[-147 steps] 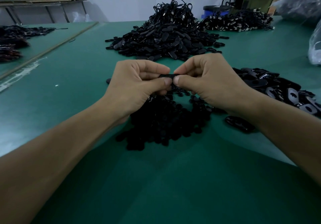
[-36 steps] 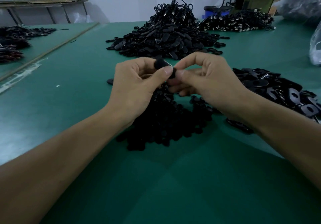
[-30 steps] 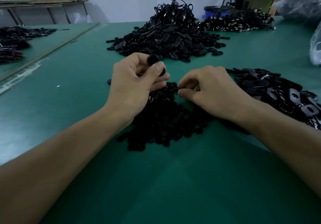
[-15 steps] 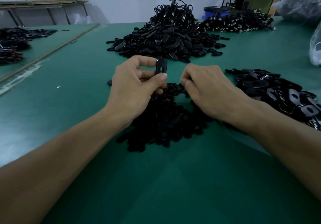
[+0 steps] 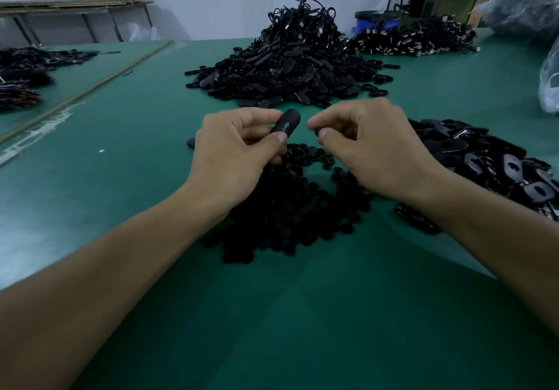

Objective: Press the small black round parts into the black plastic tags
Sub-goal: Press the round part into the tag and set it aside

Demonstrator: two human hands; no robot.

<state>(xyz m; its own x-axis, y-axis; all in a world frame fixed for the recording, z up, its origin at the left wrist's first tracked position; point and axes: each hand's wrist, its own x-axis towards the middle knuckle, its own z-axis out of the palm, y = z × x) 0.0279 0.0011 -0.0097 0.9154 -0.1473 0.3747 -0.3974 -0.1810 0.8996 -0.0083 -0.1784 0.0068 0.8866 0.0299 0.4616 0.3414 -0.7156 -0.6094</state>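
On the far left of the green table point(image 5: 90, 178) lie some dark piles point(image 5: 21, 78). The left hand point(image 5: 236, 153) pinches a black tag point(image 5: 287, 120) with its thumb and fingers and holds it up. The hole in the tag shows. Just beside it, not touching, the right hand point(image 5: 372, 147) pinches a small round part point(image 5: 317, 132) with thumb and first finger. Under both hands lies a heap of round parts point(image 5: 290, 208). A big pile of tags point(image 5: 287, 69) sits behind, and more tags point(image 5: 484, 159) lie on the right.
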